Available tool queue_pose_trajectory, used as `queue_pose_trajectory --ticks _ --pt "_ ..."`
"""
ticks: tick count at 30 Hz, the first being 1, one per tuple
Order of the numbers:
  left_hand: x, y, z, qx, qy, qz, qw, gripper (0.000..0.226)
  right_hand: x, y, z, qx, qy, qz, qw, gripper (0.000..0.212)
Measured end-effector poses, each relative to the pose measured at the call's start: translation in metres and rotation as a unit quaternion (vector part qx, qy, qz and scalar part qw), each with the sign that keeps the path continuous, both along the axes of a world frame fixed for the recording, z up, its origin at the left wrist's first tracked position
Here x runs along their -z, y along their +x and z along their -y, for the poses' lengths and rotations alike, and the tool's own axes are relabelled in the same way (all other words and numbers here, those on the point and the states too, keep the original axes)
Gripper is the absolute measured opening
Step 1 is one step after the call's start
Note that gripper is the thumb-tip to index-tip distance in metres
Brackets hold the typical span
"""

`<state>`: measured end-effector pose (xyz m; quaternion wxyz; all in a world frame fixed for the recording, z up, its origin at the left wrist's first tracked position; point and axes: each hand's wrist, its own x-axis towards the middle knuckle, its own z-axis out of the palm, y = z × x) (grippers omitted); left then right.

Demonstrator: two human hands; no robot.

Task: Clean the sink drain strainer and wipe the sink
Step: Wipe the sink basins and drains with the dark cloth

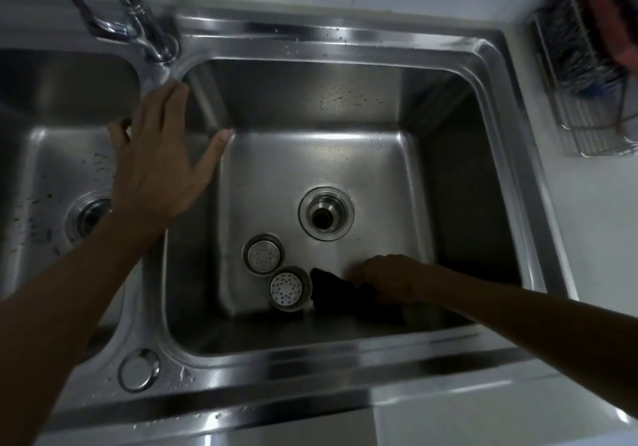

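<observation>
A steel double sink fills the view; the right basin (448, 183) has an open drain hole (325, 213) in its floor. Two round perforated strainer parts lie on the floor near the front: one (263, 254) left of the drain, the other (290, 288) just in front of it. My right hand (388, 278) is down in the basin, shut on a dark cloth (333, 290) that presses on the floor right beside the nearer strainer. My left hand (162, 155) is spread flat, fingers apart, over the divider between the two basins and holds nothing.
A chrome faucet (138, 21) rises at the back left. The left basin (51, 155) has its own drain (90, 217). A round cap (139, 369) sits on the front rim. A wire dish rack (587, 76) stands on the white counter at the right.
</observation>
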<state>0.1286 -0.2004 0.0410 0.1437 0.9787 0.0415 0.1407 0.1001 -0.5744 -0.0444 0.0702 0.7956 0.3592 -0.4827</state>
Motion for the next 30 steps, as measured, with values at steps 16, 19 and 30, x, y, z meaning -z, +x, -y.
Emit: queue_pose_trajectory --ticks 16,19,30 --pt "0.002 -0.001 0.003 0.000 0.050 0.006 0.999 0.072 -0.004 0.153 -0.015 0.267 -0.042 0.391 0.880 0.047" --pt "-0.003 -0.001 0.006 -0.002 0.051 -0.007 0.999 0.071 0.004 0.152 -0.071 0.346 0.047 0.358 0.866 0.051" --pt "-0.005 0.000 0.004 0.000 0.035 -0.014 0.999 0.073 0.023 0.101 -0.118 0.127 0.280 0.268 0.913 0.049"
